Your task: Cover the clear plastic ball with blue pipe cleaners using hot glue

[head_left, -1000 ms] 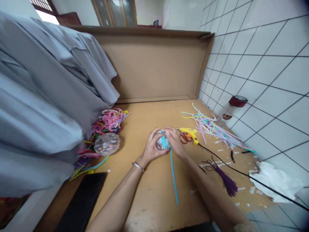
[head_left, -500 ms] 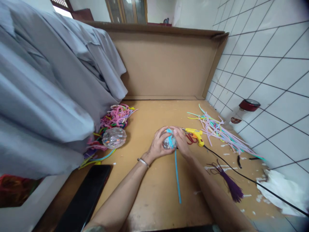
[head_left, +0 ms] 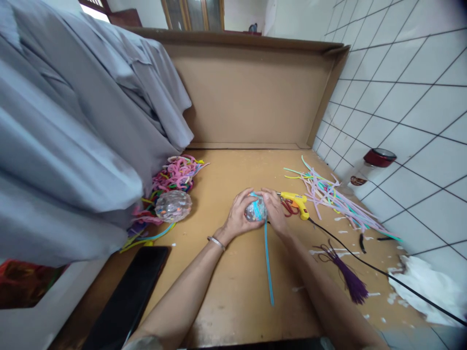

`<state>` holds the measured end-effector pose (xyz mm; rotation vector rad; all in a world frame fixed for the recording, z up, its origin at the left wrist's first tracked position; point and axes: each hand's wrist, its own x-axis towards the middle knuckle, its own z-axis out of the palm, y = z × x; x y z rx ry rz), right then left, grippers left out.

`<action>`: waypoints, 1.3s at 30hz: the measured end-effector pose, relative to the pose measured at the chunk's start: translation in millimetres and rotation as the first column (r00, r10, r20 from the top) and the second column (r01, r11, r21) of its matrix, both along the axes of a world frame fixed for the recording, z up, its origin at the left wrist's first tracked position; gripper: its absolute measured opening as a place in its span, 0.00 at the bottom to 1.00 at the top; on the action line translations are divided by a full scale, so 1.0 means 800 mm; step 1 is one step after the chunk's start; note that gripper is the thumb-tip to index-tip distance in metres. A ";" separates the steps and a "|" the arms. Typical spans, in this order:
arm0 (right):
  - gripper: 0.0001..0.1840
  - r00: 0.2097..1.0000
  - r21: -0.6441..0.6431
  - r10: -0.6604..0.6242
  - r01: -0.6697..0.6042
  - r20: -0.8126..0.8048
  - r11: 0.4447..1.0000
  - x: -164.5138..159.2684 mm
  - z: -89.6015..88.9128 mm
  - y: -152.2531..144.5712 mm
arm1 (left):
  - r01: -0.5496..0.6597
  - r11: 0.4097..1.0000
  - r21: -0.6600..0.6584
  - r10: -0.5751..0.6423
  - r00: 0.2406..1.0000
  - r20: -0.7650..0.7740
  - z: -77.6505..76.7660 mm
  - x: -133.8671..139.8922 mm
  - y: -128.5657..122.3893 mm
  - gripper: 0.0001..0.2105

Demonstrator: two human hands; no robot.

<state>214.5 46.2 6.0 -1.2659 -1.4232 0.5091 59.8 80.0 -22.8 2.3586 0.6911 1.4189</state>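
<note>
Between my two hands is a clear, ball-shaped plastic piece [head_left: 251, 213] with blue strands across it. My left hand [head_left: 237, 214] is curled round its left side, the thumb on the front. My right hand [head_left: 273, 208] presses the upper right side with bent fingers, some of them hidden. A blue pipe cleaner [head_left: 268, 265] hangs down from the ball between my forearms and lies toward me on the table. Just right of my right hand lie a yellow glue gun [head_left: 297, 200] and red-handled scissors [head_left: 290, 209], the scissors partly covered.
A second clear ball [head_left: 173, 206] sits beside a heap of coloured pipe cleaners [head_left: 178, 172] at left. More pipe cleaners [head_left: 328, 194], a jar [head_left: 368, 170], purple strands [head_left: 346, 277] and white tissue [head_left: 426, 289] are at right. A black phone-like slab [head_left: 131, 291] lies at near left; cardboard [head_left: 251, 97] stands behind.
My left thumb has shifted slightly on the ball, and the blue strands show a little more. Both hands keep their hold; the view has moved slightly.
</note>
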 end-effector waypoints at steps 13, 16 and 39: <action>0.23 0.999 0.086 -0.052 0.050 0.015 0.995 0.005 0.003 -0.001 | 0.005 1.000 -0.025 -0.005 1.000 -0.003 0.003 0.000 0.003 0.31; 0.14 0.988 0.137 -0.102 0.086 0.114 0.987 0.005 0.006 -0.005 | 0.001 0.999 -0.036 0.000 1.000 0.017 0.003 0.001 0.004 0.31; 0.17 0.589 0.325 -0.229 -0.061 0.775 0.944 0.011 0.042 -0.027 | 0.004 1.000 0.007 -0.004 0.999 -0.034 0.012 0.003 0.001 0.30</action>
